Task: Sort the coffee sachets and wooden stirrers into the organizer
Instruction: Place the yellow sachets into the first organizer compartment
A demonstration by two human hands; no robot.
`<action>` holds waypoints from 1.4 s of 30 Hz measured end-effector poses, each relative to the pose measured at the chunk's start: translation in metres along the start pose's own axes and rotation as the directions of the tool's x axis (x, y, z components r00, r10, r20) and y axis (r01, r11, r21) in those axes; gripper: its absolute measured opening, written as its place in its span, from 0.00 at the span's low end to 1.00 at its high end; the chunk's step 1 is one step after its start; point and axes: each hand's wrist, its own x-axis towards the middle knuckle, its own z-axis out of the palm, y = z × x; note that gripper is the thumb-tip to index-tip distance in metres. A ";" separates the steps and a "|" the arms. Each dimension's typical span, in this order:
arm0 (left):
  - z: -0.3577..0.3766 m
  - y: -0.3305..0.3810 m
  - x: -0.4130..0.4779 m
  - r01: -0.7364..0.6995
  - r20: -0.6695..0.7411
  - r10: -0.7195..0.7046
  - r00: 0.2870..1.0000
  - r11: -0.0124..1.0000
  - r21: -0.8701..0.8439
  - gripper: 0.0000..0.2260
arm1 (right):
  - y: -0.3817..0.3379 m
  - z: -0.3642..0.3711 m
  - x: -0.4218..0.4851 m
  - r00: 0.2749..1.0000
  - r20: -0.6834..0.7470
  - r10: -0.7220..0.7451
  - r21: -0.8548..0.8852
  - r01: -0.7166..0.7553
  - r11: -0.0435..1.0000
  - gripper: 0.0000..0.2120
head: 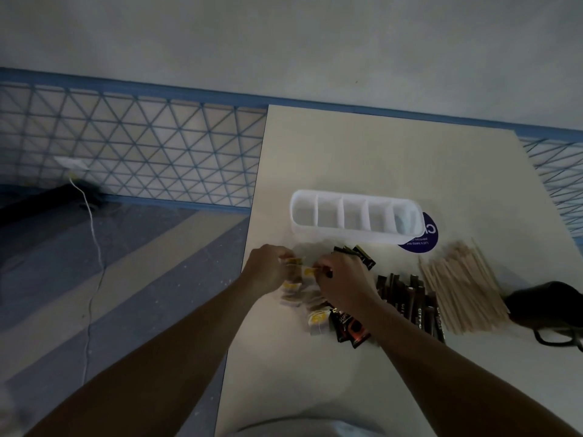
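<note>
What I'm watching is the gap between the fingers and the organizer (347, 235). It sits on the table (378, 152) just beyond both hands and a little to their right, its long axis running left to right, with a row of compartments in which I can make out nothing yet. The right hand (342, 279) is the nearer one to it. The left hand (268, 268) has its fingers curled round a few pale sachets (295, 287), and the right pinches one of them by its yellow end, though blur hides the exact hold. The rest of that loose pile trails back toward me between and beneath the hands. Both forearms reach forward, wrists bent down and knuckles up, converging over the pile. Dark sachets (410, 298) lie just right of the right wrist, and the wooden stirrers (463, 288) are fanned out farther right. I'd judge a short forward lift would carry a gathered bundle over the near wall.
</note>
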 end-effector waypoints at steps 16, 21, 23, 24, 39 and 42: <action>0.001 0.000 0.013 0.138 -0.066 -0.159 0.985 0.959 -0.249 0.12 | 0.004 0.009 0.004 0.994 0.038 -0.102 0.071 0.099 0.993 0.06; -0.006 0.000 0.013 0.076 -0.158 -0.114 0.981 0.970 -0.230 0.10 | -0.002 0.010 0.008 0.989 -0.022 -0.144 0.144 0.146 0.979 0.08; -0.008 -0.004 0.012 0.045 -0.207 -0.084 0.975 0.981 -0.188 0.09 | -0.004 0.012 0.009 0.986 -0.040 -0.161 0.148 0.165 0.975 0.07; -0.008 -0.006 0.012 0.030 -0.233 -0.070 0.970 0.985 -0.168 0.09 | -0.005 0.014 0.010 0.984 -0.051 -0.168 0.151 0.174 0.973 0.06; 0.001 -0.024 0.002 0.006 -0.288 -0.040 0.957 0.993 -0.119 0.09 | -0.020 0.016 0.031 0.910 0.167 -0.379 0.046 0.377 0.925 0.18; 0.002 -0.022 0.002 0.011 -0.275 -0.038 0.961 0.995 -0.098 0.09 | -0.024 0.013 0.034 0.909 0.190 -0.372 0.040 0.372 0.928 0.14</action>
